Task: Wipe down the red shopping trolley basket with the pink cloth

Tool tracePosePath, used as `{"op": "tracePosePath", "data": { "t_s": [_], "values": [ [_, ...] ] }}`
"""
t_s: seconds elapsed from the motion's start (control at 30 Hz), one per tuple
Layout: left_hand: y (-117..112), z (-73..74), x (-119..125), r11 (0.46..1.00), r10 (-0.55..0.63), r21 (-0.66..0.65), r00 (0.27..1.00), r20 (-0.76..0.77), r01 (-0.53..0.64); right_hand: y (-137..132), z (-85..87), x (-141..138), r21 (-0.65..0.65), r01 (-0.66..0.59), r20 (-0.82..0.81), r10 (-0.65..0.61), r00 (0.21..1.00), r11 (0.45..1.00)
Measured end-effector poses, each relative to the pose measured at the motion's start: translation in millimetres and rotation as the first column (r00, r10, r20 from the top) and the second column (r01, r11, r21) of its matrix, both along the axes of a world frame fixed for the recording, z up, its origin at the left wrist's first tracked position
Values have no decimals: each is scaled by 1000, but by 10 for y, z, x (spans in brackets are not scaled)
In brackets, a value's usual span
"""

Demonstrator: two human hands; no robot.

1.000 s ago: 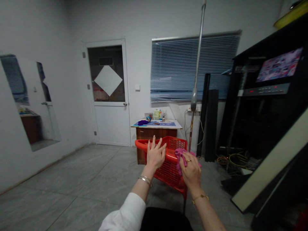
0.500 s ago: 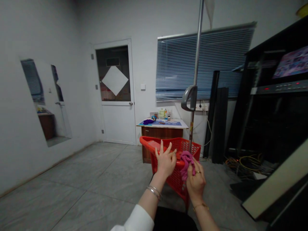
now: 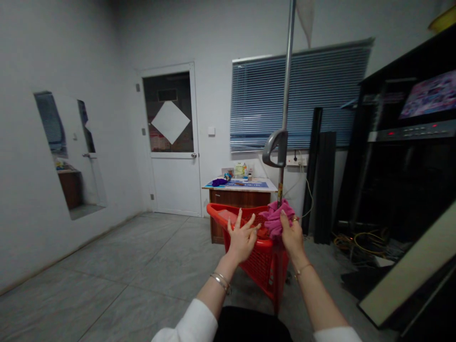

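Observation:
A red plastic basket (image 3: 265,268) stands on the floor in front of me. My left hand (image 3: 242,237) rests against its near rim with the fingers spread apart and nothing in them. My right hand (image 3: 292,234) is closed on a bunched pink cloth (image 3: 273,219) and holds it over the basket's right side. A metal pole with a grey handle (image 3: 281,137) rises upright just behind the cloth.
A wooden desk (image 3: 239,195) with small items stands by the far wall under window blinds (image 3: 295,95). A white door (image 3: 173,142) is to the left. Black panels (image 3: 320,175), a dark cabinet (image 3: 409,156) and floor cables (image 3: 359,240) are on the right.
My right hand has lifted the pink cloth from the basket's front wall up above its rim. My left hand stayed spread at the rim. The view shifted slightly.

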State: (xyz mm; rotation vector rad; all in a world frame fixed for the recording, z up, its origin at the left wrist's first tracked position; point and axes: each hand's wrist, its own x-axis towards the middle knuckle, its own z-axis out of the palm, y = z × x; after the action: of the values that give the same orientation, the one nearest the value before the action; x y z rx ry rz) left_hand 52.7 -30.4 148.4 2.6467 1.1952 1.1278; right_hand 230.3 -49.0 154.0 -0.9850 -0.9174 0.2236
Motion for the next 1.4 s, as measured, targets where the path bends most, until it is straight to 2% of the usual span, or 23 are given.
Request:
{"op": "tracePosePath", "data": {
  "t_s": [0.1, 0.2, 0.33, 0.43, 0.53, 0.63, 0.73, 0.8, 0.83, 0.9, 0.97, 1.07, 1.13, 1.17, 1.23, 1.4],
  "values": [
    [58, 4, -88, 1000, -9, 11, 1000, -6, 9, 43, 52, -122, -53, -89, 27, 90, 996, 995],
    [197, 3, -242, 1000, -11, 18, 1000, -14, 12, 32, -13, -260, -79, -107, 25, 109, 994, 991],
    [452, 15, -544, 1000, -18, -4, 1000, -12, 18, 71, -137, -530, -86, -44, 72, 50, 996, 995],
    [559, 39, -721, 997, 72, -17, 997, 7, -71, 137, -208, -724, -130, 60, 179, -36, 983, 990],
    [518, 30, -738, 991, 135, -10, 988, 75, -135, 171, -284, -866, -147, 149, 293, -101, 951, 978],
    [405, -53, -637, 983, 180, 14, 975, 131, -184, 140, -443, -954, -140, 194, 402, -123, 907, 971],
    [355, -158, -584, 946, 287, 92, 936, 205, -310, 81, -651, -1004, -126, 242, 485, -153, 861, 962],
    [370, -204, -616, 926, 315, 143, 923, 221, -350, 64, -717, -1045, -127, 252, 503, -157, 850, 959],
    [385, -217, -645, 921, 319, 160, 923, 217, -356, 72, -705, -1075, -132, 240, 508, -142, 849, 962],
    [410, -226, -701, 917, 324, 173, 925, 201, -359, 123, -574, -1153, -138, 188, 517, -91, 851, 972],
    [420, -218, -729, 915, 334, 165, 922, 195, -367, 212, -327, -1234, -123, 130, 514, -49, 856, 984],
    [410, -200, -703, 913, 353, 134, 910, 217, -386, 347, 77, -1306, -68, 106, 483, -60, 874, 992],
    [388, -203, -663, 914, 359, 106, 900, 247, -393, 391, 223, -1306, -34, 109, 483, -79, 872, 993],
    [371, -215, -641, 913, 360, 94, 894, 267, -396, 393, 234, -1296, -24, 106, 491, -80, 868, 994],
    [323, -263, -601, 914, 352, 89, 883, 309, -396, 364, 132, -1264, -29, 94, 515, -66, 855, 995],
    [164, -436, -540, 923, 292, 141, 893, 342, -357, 211, -364, -1169, -150, 160, 586, -43, 809, 976]
  ]
}}
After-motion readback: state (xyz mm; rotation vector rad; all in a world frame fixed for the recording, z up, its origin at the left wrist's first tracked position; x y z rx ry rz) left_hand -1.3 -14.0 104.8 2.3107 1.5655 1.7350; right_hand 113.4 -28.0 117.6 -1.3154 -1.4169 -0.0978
